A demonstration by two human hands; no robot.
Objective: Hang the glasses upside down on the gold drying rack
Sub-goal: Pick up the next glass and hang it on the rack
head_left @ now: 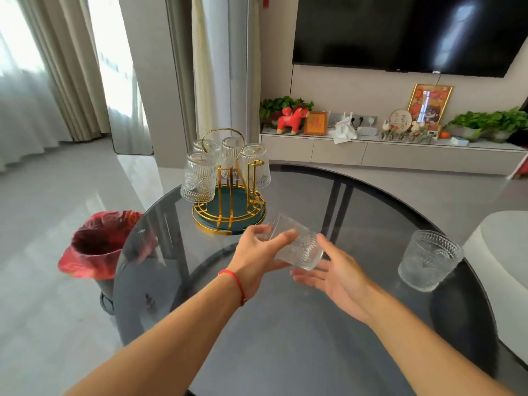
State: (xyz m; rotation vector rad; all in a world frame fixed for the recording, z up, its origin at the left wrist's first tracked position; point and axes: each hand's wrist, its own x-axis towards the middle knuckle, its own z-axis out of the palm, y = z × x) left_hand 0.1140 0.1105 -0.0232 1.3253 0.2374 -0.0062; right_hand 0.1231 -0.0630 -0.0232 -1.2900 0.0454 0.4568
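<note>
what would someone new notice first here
The tilted glass in mid-frame, gripped by the left hand while the open right hand waits beneath it. Behind, the gold rack on the dark round table already carries four upturned glasses. One more glass stands upright at the table's right edge.

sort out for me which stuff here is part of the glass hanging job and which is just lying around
Part of the job:
gold drying rack
four glasses hung on it
tilted glass held in the left hand, right hand open beside it
upright glass on the table

Just lying about:
red-lined bin
TV
red toy horse
framed picture
plants
</note>
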